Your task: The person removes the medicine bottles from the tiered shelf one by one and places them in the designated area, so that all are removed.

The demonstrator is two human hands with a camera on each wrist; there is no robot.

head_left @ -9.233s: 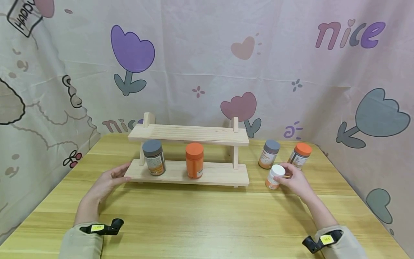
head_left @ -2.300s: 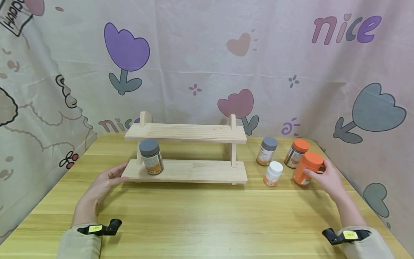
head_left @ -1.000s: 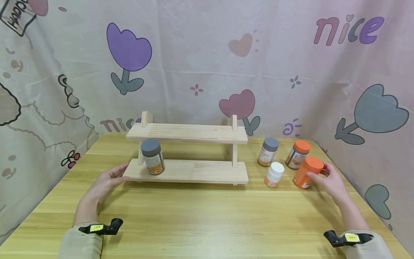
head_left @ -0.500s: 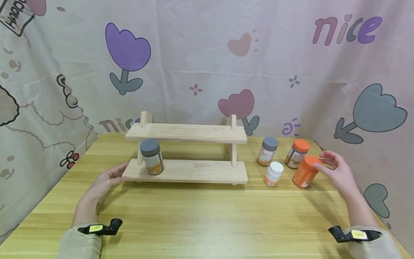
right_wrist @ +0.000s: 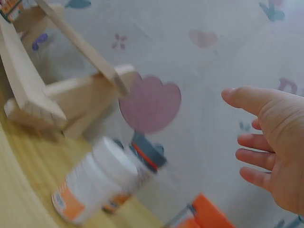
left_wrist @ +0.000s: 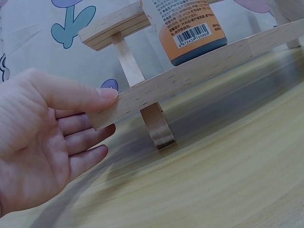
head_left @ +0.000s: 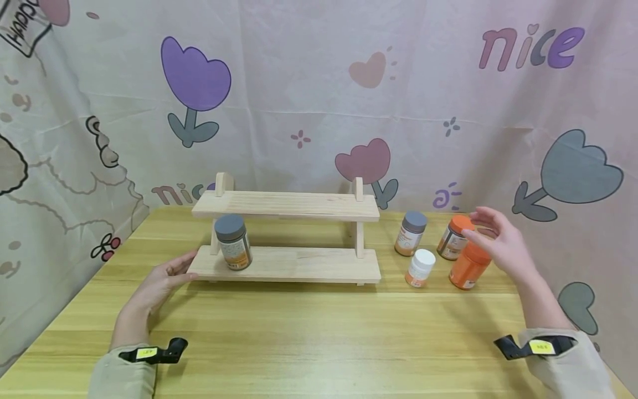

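My left hand (head_left: pixel 159 282) grips the left end of the lower board of a two-tier wooden shelf (head_left: pixel 309 266); in the left wrist view its thumb (left_wrist: pixel 107 93) lies on the board with the fingers below. A grey-capped bottle (head_left: pixel 234 244) stands at the left of that board. My right hand (head_left: pixel 503 244) holds nothing and hovers over an all-orange bottle (head_left: pixel 467 270), hiding part of its cap. Right behind that, near the fingertips, is a dark bottle with an orange cap (head_left: pixel 452 241). In the right wrist view the right fingers are spread apart from the thumb.
A small white-capped bottle (head_left: pixel 420 268) and another grey-capped bottle (head_left: pixel 411 234) stand on the wooden table (head_left: pixel 299 343) between the shelf and the orange bottle. Patterned cloth (head_left: pixel 299 83) hangs behind and at both sides.
The right hand has let go of the orange bottle, lifted, and moved left and back towards the orange-capped dark bottle. Earlier, the orange and white-capped bottles were set down there. The left hand stays put.
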